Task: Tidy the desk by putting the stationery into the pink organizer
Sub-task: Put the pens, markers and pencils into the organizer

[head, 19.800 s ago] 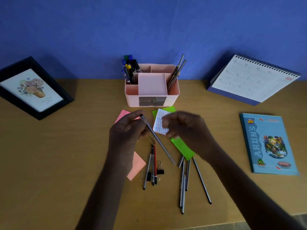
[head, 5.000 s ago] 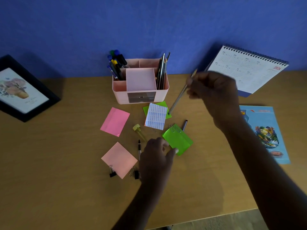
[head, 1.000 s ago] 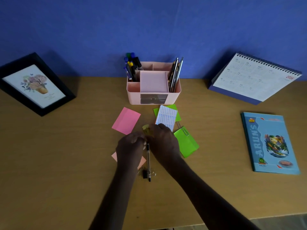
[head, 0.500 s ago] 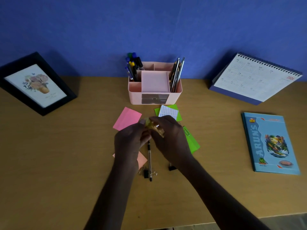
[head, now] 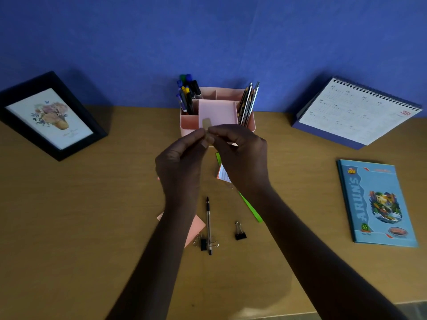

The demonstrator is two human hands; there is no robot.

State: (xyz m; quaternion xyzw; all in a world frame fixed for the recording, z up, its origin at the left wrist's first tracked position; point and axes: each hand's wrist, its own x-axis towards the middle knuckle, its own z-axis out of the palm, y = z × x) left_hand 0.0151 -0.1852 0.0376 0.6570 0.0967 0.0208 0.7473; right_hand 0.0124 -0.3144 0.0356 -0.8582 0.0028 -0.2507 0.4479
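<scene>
The pink organizer (head: 188, 123) stands at the back of the desk, with coloured pens (head: 187, 94) in its left slot and pencils (head: 248, 102) in its right. My left hand (head: 180, 162) and my right hand (head: 241, 155) meet fingertip to fingertip just in front of it. Together they pinch a small yellowish piece (head: 206, 123), raised before the middle compartment. On the desk below lie a pen (head: 208, 225), two black binder clips (head: 240, 232) (head: 203, 244), a salmon sticky pad (head: 196, 227), a green sticky pad (head: 250, 207) and a white lined pad (head: 223, 174), partly hidden by my arms.
A black picture frame (head: 49, 116) leans at the back left. At the back right stands a desk calendar (head: 355, 112), with a blue notebook (head: 376, 204) lying in front of it. The desk's front edge runs along the bottom right.
Both hands have risen from the desk surface toward the organizer, carrying the small yellowish piece with them. The pen and clips stayed where they were.
</scene>
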